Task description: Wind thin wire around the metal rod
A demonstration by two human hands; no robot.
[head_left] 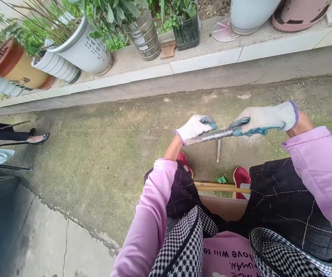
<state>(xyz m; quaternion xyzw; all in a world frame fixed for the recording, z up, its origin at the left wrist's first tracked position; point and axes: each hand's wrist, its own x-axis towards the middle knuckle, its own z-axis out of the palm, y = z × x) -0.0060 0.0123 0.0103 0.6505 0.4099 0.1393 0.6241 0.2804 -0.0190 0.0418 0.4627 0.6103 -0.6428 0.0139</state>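
Observation:
Out in front of my knees, a thin stick wound with silvery wire (217, 135) is held level between my two gloved hands. My left hand (195, 126), in a white glove with blue-grey fingertips, is closed around its left end. On the right end, my right hand (262, 118) is closed, thumb lying along the wire winding. Both gloves have purple cuffs. A short brown stick (218, 151) shows just below the winding; whether it lies on the ground or joins the held stick I cannot tell.
Potted plants line a tiled ledge (206, 60) ahead, among them a white pot (82, 48) and a black pot (186, 34). Between my red shoes are a yellowish pole (220, 187) and a small green wrapper (221, 179). Another person's leg (7, 132) is at far left.

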